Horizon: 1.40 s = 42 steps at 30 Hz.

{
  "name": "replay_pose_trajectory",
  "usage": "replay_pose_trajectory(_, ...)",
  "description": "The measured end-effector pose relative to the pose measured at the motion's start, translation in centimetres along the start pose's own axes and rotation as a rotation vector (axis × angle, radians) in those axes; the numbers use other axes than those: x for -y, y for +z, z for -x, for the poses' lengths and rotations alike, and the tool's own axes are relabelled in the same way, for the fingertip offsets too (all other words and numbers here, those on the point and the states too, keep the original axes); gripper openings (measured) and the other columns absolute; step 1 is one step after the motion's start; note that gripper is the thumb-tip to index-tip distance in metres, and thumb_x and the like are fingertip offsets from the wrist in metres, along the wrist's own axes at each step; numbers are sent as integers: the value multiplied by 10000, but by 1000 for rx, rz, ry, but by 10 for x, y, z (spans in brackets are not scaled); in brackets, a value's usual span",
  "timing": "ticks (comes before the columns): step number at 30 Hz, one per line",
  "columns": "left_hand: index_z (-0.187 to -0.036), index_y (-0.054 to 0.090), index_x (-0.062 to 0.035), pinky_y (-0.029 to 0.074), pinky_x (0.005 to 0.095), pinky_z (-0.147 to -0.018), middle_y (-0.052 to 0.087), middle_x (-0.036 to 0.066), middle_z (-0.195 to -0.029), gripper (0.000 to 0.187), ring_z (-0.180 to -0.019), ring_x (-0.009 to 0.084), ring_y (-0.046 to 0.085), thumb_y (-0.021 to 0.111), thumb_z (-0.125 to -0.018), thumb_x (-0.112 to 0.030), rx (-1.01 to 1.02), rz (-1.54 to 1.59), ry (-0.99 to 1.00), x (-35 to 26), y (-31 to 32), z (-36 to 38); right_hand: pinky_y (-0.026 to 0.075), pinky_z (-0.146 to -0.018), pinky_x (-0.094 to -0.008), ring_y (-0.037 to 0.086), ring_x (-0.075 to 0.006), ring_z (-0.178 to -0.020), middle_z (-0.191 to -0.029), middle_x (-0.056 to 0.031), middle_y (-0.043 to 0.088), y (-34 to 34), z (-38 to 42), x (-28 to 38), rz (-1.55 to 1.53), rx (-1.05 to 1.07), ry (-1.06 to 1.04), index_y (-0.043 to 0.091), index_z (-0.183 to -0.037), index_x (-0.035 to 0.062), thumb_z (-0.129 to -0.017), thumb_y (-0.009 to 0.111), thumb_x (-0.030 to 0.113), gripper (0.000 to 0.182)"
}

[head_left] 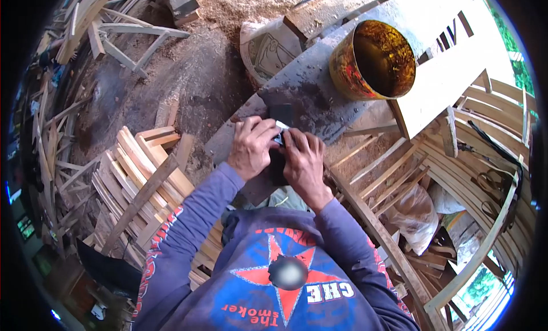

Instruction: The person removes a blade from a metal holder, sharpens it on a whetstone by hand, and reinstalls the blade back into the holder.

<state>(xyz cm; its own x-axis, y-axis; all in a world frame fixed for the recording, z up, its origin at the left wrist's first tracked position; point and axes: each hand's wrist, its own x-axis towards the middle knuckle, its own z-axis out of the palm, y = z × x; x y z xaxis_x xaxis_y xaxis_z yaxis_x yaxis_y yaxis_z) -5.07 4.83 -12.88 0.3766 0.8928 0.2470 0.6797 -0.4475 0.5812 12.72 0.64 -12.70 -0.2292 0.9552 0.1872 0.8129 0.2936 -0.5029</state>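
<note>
My left hand (251,147) and my right hand (304,162) meet over the near end of a wet, dirty board (305,83). Between their fingertips is a small shiny metal piece (280,132), gripped from both sides; the fingers cover most of it. Right beneath and beyond the fingers lies a dark rectangular block (281,112), partly hidden by my hands. Dark wet patches spread over the board around it. Farther along the same board stands an open, stained yellow-brown bucket (346,68), with dark liquid or shadow inside.
Stacked wooden strips (134,171) lie at the left, with more scrap wood at the upper left. Sawdust (228,11) covers the ground ahead. Wooden frames (377,217) and a plastic bag (415,214) are at the right. A pale panel (442,94) lies beyond the bucket.
</note>
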Motion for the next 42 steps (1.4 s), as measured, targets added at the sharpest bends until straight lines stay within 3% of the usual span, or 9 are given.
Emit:
replay_pose_trajectory(5, -1087, 794, -74, 467, 426, -999, 733, 34, -1207, 348, -1152, 272, 614, 798, -739, -47, 65, 91, -133, -26, 5, 50, 401, -1044, -528, 554, -350, -1200, -1333, -116, 611, -3, 56, 9, -20, 91, 32, 628, -1340, 38, -822, 693, 111, 527)
replay_pose_trajectory(10, -1102, 754, -73, 451, 445, -938, 718, 53, -1212, 307, -1103, 300, 595, 758, -795, -81, 48, 37, -37, 7, -3, -13, 406, -1023, -490, 539, -362, -1219, -1321, -135, 602, -2, -15, -7, -37, 69, 10, 626, -1325, 38, -828, 666, 89, 502)
replay_pose_trajectory(14, -1086, 788, -77, 450, 443, -946, 719, 36, -1236, 338, -1099, 273, 600, 794, -748, -88, 79, 144, -122, -19, 6, 49, 403, -1024, -520, 548, -357, -1225, -1344, -120, 608, -6, 51, 0, -65, 129, -7, 623, -1362, 59, -837, 691, 128, 534)
replay_pose_trajectory(20, -1026, 749, -62, 453, 495, -942, 717, 85, -1165, 252, -1075, 329, 607, 763, -778, -109, 32, 103, -46, 12, -3, -21, 408, -1007, -518, 558, -368, -1182, -1306, -128, 609, -2, -21, -9, -65, 46, 9, 639, -1286, 49, -866, 690, 143, 434)
replay_pose_trajectory(24, -1059, 759, -53, 467, 463, -1000, 733, 112, -1189, 290, -1087, 323, 653, 785, -770, -47, 103, 197, -188, -25, 4, 47, 396, -1057, -509, 558, -342, -1230, -1349, -105, 615, -2, 52, -1, -40, 138, 2, 664, -1295, 66, -870, 696, 151, 435)
replay_pose_trajectory(28, -1034, 741, -53, 461, 475, -966, 722, 125, -1145, 219, -1102, 345, 633, 745, -818, -88, 68, 83, -64, 12, -4, -24, 412, -1006, -508, 554, -376, -1198, -1312, -149, 604, 1, -25, -9, -73, 34, 30, 660, -1222, 51, -834, 679, 108, 393)
replay_pose_trajectory(31, -1046, 766, -75, 467, 469, -970, 725, 88, -1176, 269, -1078, 326, 624, 771, -802, -189, 80, 106, -24, -6, 0, 23, 404, -1023, -503, 561, -342, -1213, -1362, -121, 607, -3, 29, -5, -38, 74, 3, 665, -1284, 63, -859, 717, 167, 441)
replay_pose_trajectory(37, -1025, 761, -75, 470, 453, -981, 735, 101, -1210, 271, -1112, 326, 651, 795, -758, -44, 64, 98, -140, 13, -2, -24, 403, -1031, -497, 564, -335, -1230, -1334, -139, 619, -3, -16, -8, -40, 65, 20, 650, -1269, 49, -857, 700, 150, 427)
replay_pose_trajectory(42, -971, 761, -114, 456, 457, -930, 722, 45, -1199, 184, -1069, 295, 639, 781, -788, -104, 83, 156, -228, -18, 12, 38, 416, -1003, -494, 590, -318, -1203, -1298, -119, 641, -2, 32, -8, -47, 98, -22, 678, -1283, 59, -860, 741, 180, 444)
